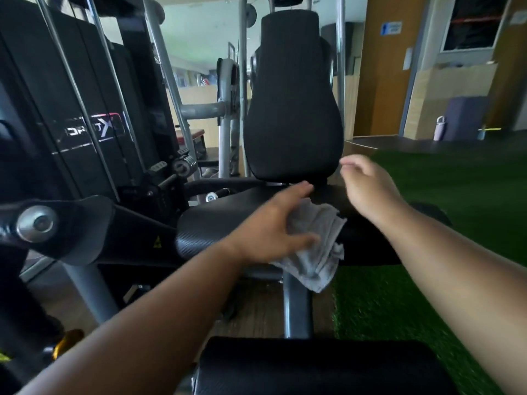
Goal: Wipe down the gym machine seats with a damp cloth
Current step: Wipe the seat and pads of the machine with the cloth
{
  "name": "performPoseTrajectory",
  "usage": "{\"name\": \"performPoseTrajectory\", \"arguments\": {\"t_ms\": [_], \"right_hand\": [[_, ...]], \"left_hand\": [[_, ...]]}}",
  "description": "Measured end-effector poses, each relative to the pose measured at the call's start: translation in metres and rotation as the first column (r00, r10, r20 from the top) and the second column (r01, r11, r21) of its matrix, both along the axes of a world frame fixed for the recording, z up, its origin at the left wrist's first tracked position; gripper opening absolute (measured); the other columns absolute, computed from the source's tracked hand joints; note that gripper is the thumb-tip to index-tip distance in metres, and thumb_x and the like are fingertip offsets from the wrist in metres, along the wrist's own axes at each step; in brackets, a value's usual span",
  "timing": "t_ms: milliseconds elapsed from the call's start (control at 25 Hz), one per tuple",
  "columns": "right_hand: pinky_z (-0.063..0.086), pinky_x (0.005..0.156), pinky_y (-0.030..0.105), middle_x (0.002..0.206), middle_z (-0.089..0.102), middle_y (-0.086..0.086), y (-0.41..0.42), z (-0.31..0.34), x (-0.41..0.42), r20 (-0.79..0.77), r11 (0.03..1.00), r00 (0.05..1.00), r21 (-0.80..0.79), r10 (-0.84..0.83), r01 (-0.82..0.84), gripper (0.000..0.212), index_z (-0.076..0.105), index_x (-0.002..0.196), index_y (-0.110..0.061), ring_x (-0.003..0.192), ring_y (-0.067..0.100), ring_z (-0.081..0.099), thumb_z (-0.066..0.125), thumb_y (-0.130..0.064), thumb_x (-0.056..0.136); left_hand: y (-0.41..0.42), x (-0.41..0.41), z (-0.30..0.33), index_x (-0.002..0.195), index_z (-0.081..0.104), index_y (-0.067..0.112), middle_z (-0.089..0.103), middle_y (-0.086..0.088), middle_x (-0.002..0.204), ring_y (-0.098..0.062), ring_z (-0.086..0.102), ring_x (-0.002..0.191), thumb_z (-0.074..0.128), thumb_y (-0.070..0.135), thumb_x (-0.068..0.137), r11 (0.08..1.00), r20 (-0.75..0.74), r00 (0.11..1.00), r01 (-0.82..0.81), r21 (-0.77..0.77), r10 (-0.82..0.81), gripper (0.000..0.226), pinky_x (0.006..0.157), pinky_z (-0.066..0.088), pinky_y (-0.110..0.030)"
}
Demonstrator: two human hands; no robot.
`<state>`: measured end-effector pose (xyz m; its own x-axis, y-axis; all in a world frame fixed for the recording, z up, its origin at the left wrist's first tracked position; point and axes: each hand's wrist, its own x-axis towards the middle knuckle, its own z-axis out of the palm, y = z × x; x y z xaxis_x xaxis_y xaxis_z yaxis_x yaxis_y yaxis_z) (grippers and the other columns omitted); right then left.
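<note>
A black padded seat (216, 220) of a gym machine lies in the middle of the view, with its tall black backrest (291, 109) upright behind it. A crumpled grey cloth (316, 246) lies on the seat and hangs over its front edge. My left hand (273, 226) lies on the cloth's left part, fingers stretched toward the backrest and thumb over the fabric. My right hand (368, 189) hovers above the seat's right side with loosely bent fingers, holding nothing.
The machine's black weight stack and steel rods (85, 109) stand at the left, with a pivot arm (57, 226). A second black pad (313, 369) sits at the bottom edge. Green turf (456, 195) covers the floor on the right. A bottle (440, 128) stands by the far wall.
</note>
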<state>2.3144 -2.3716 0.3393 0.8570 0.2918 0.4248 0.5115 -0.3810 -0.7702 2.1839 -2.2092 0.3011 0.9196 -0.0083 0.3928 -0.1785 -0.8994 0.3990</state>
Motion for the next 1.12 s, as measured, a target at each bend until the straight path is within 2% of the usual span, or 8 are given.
{"name": "performPoseTrajectory", "arguments": {"t_ms": [40,120,240,360,480,600,880,1120], "right_hand": [[0.042,0.096,0.031,0.128,0.062,0.001,0.002,-0.009,-0.021,0.15,1.0,0.988,-0.016,0.027,-0.025,0.036,0.059,0.131,-0.022,0.116,0.021,0.057,0.05,-0.026,0.096],[0.032,0.112,0.035,0.147,0.049,0.007,0.016,-0.044,-0.066,0.364,0.958,0.913,-0.275,0.185,-0.084,0.055,0.042,0.147,-0.013,0.136,0.023,0.043,0.049,-0.033,0.097],[0.009,0.123,0.046,0.164,0.015,0.018,0.037,-0.1,-0.093,0.485,0.821,0.842,-0.563,0.235,0.095,0.084,0.012,0.157,-0.007,0.152,0.03,0.011,0.038,-0.056,0.095],[0.014,0.12,0.05,0.161,0.019,0.021,0.04,-0.112,-0.09,0.554,0.857,0.824,-0.476,0.116,0.2,0.093,0.02,0.156,-0.01,0.15,0.035,0.017,0.056,-0.057,0.085],[0.04,0.095,0.043,0.131,0.049,0.009,0.038,-0.118,-0.094,0.631,0.938,0.776,-0.276,0.011,0.211,0.071,0.05,0.132,-0.02,0.116,0.028,0.048,0.079,-0.041,0.071],[0.052,0.069,0.04,0.102,0.055,-0.002,0.031,-0.114,-0.087,0.57,0.978,0.817,-0.205,0.081,0.046,0.039,0.059,0.104,-0.021,0.088,0.023,0.054,0.083,-0.027,0.074],[0.047,0.059,0.042,0.09,0.055,0.006,0.036,-0.051,-0.045,0.53,0.976,0.84,-0.219,0.117,0.002,0.014,0.062,0.085,-0.01,0.083,0.03,0.053,0.063,0.004,0.081],[0.033,0.102,0.05,0.146,0.044,0.011,0.076,-0.045,-0.067,0.392,0.73,0.896,-0.672,0.211,0.123,0.045,0.05,0.137,-0.018,0.136,0.043,0.034,0.035,-0.036,0.099]], "left_hand": [[0.018,-0.007,0.002,0.152,0.035,0.028,0.041,0.007,0.153,-0.004,0.036,0.139,0.072,0.042,0.087,1.0,0.028,1.0,0.0,-0.03,0.001,0.076,0.116,0.024,-0.02],[0.049,-0.014,-0.004,0.147,0.039,0.036,0.046,0.01,0.149,-0.008,0.041,0.137,0.05,0.057,0.094,0.947,0.057,0.988,-0.152,0.283,0.142,0.058,0.115,0.03,-0.034],[0.062,-0.014,-0.018,0.144,0.036,0.044,0.044,0.015,0.151,-0.01,0.041,0.138,0.024,0.073,0.091,0.857,0.073,0.971,-0.236,0.458,0.228,0.062,0.111,0.034,-0.043],[0.059,-0.013,-0.018,0.142,0.039,0.045,0.047,0.017,0.148,-0.011,0.045,0.135,0.025,0.075,0.089,0.885,0.107,0.972,-0.236,0.402,0.21,0.063,0.108,0.038,-0.041],[0.062,-0.012,-0.02,0.14,0.042,0.047,0.048,0.019,0.147,-0.01,0.046,0.134,0.03,0.074,0.088,0.895,0.112,0.967,-0.252,0.369,0.227,0.06,0.107,0.04,-0.04],[0.065,-0.012,-0.017,0.136,0.045,0.055,0.049,0.028,0.142,-0.002,0.046,0.132,0.035,0.075,0.084,0.934,0.067,0.967,-0.255,0.251,0.246,0.057,0.107,0.04,-0.038],[0.074,-0.009,-0.015,0.123,0.062,0.052,0.062,0.028,0.126,-0.003,0.052,0.125,0.04,0.061,0.087,0.952,-0.025,0.988,-0.152,-0.268,0.15,0.043,0.113,0.034,-0.043],[0.073,-0.005,-0.012,0.108,0.074,0.033,0.071,0.013,0.115,-0.009,0.06,0.117,0.044,0.043,0.088,0.831,0.053,0.978,-0.144,-0.538,0.203,0.037,0.112,0.037,-0.045]]}}
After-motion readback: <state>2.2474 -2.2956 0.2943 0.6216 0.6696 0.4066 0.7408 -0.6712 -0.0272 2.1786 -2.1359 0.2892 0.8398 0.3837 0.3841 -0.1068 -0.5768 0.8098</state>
